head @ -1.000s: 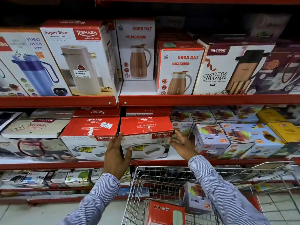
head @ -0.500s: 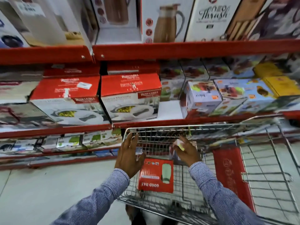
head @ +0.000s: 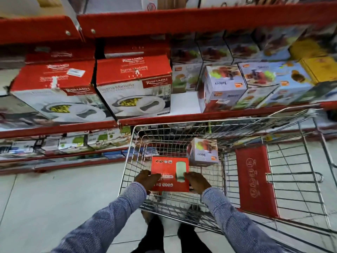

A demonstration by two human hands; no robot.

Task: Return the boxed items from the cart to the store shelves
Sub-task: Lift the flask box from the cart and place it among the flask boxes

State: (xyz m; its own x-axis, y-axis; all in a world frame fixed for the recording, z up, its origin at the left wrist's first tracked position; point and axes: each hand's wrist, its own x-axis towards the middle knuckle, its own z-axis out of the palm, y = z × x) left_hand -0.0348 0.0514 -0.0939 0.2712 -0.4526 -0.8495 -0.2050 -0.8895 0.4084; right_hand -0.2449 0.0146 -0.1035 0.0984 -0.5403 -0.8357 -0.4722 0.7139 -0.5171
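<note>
1. Both hands are down in the wire cart (head: 184, 125), each with a grip on the red Good Day box (head: 168, 173).
2. Left hand (head: 147, 179) is clamped on the box's left edge near its bottom corner; the fingers wrap under and cannot be seen.
3. Right hand (head: 197, 181) is clamped on the right edge near the bottom corner, thumb on the top face.
4. The red box lies flat, face up, print upside down to the camera, in the near-left part of the basket. Whether it rests on the wire floor or is lifted cannot be told.
5. A small juicer box (head: 203, 152) stands in the cart at 1 o'clock from the red box, just beside its far-right corner.
6. The cart's red seat flap (head: 255, 179) sits at 3 o'clock, well apart from the hands.
7. On the middle shelf (head: 218, 115) at 12 o'clock: two Rishabh casserole boxes (head: 135, 88) side by side on the left, juicer boxes (head: 224, 86) to the right, and a bare gap between the groups.
8. Striped sleeves (head: 113, 214) cover both forearms.
</note>
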